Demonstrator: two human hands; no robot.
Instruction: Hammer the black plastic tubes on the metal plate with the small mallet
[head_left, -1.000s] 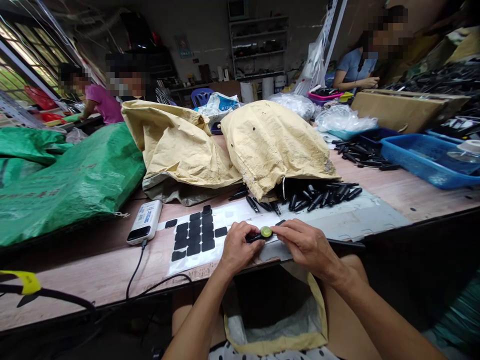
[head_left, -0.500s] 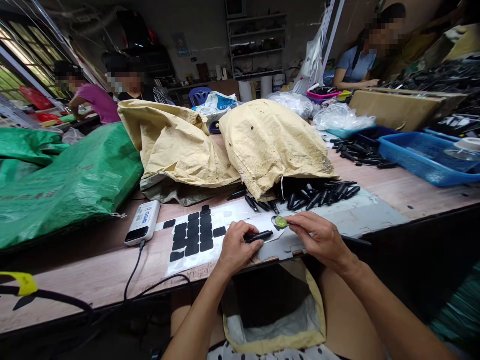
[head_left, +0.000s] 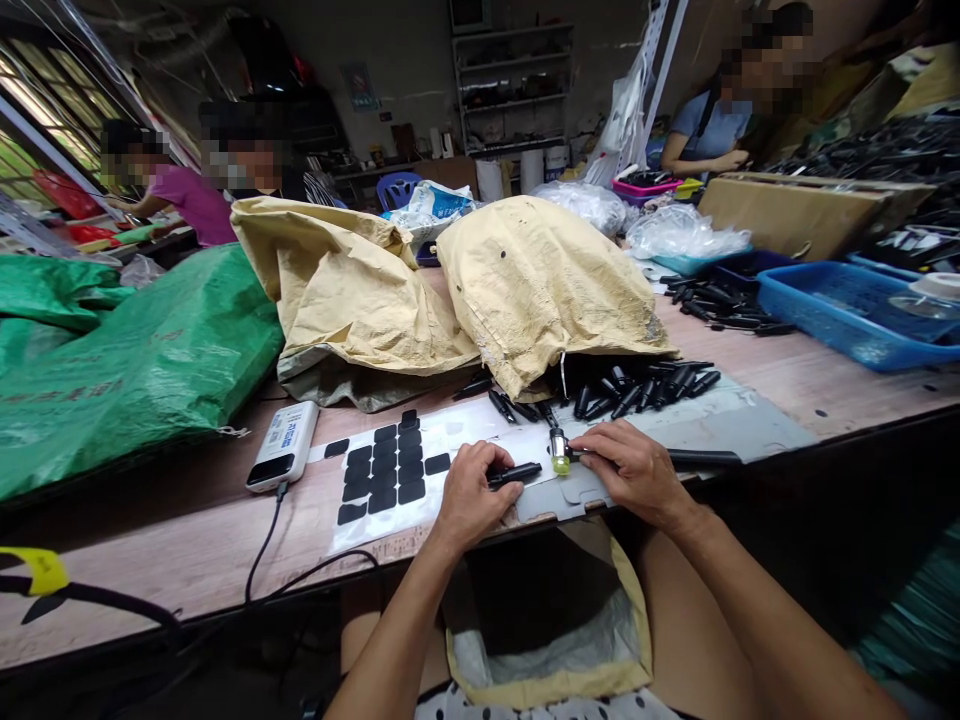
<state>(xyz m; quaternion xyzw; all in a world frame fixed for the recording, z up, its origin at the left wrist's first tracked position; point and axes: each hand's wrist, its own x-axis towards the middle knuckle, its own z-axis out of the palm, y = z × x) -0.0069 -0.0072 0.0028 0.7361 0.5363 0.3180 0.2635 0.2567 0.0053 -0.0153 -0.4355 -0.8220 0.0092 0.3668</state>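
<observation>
My left hand lies on the table edge, its fingers closed round a short black tube that points right. In my right hand is a small hammer with a silver head and a yellow-green face turned down. Its black handle runs out to the right past my hand. The hammer head is just right of the tube's end; whether it touches the surface I cannot tell. Several similar black tubes lie in a pile behind my hands. Left of my left hand, black square stickers sit on a white sheet.
Two beige sacks stand behind the pile, a green sack at left. A white power bank with a cable lies near it. At right is a blue basket. An open bag rests on my lap. Co-workers sit beyond.
The hammer has turned in my right hand: its yellow-green face pointed towards me before and now points down, with the handle swung out to the right. My left hand has barely moved.
</observation>
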